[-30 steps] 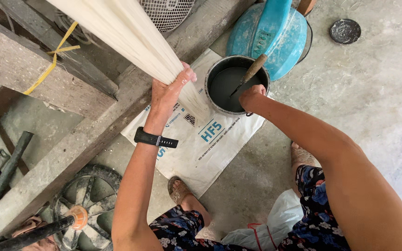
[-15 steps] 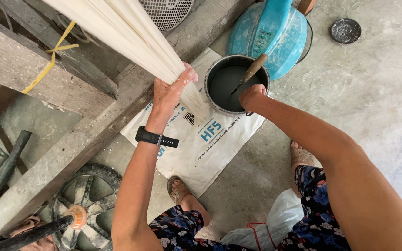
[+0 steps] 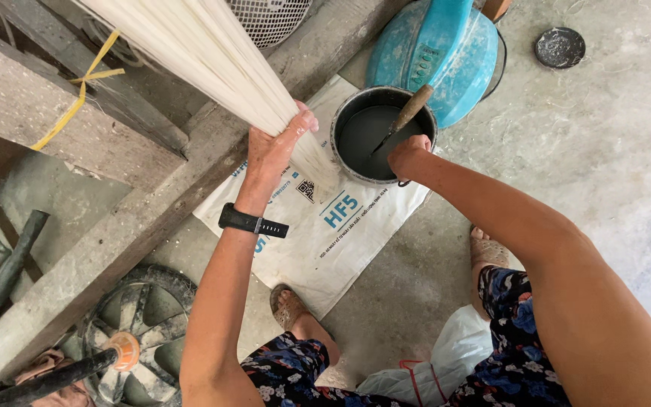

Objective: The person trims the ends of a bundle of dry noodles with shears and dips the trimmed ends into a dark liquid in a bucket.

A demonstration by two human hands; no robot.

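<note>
My left hand (image 3: 276,147) grips a thick bundle of cream-coloured fibres (image 3: 205,53) that slants down from the upper left; the bundle's loose end hangs below my fist over a white woven sack (image 3: 333,234). A black watch sits on that wrist. My right hand (image 3: 408,154) holds the wooden handle of a brush (image 3: 408,113) whose head dips into a round metal pot (image 3: 344,162) of dark liquid. The pot stands on the sack, just right of the fibre ends.
A blue plastic container (image 3: 435,56) stands behind the pot, a small dark lid (image 3: 559,47) at far right. Heavy wooden beams (image 3: 99,249) run diagonally at left, one tied with yellow string. A fan grille (image 3: 269,19), a wheel (image 3: 126,332) and a white bag (image 3: 453,354) lie around.
Both hands have stayed where they were; the brush remains in the pot and the fibre bundle stays gripped. The view has barely shifted.
</note>
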